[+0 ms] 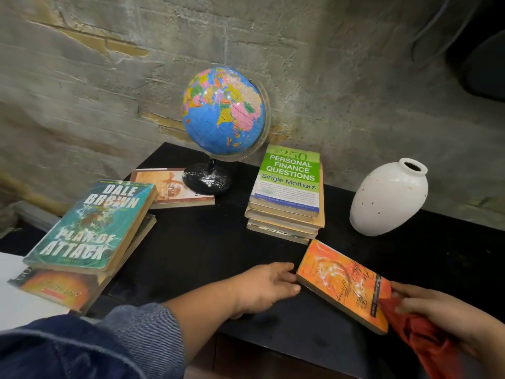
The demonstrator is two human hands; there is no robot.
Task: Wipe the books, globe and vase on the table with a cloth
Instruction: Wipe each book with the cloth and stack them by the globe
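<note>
An orange book (338,280) lies flat near the front of the black table (196,250). My left hand (266,287) touches its left edge with fingers stretched out. My right hand (442,315) grips a red cloth (418,335) at the book's near right corner. A globe (222,110) on a black stand sits at the back. To its right is a stack of books (287,192) with a green cover on top. A white vase (388,198) stands at the right. At the left lies a teal book (93,225) on another book (58,289).
A thin book (169,187) lies flat beside the globe's base. A rough grey wall (82,91) rises directly behind the table. A white surface (16,296) adjoins the table at the left. The table's front edge runs just below my hands.
</note>
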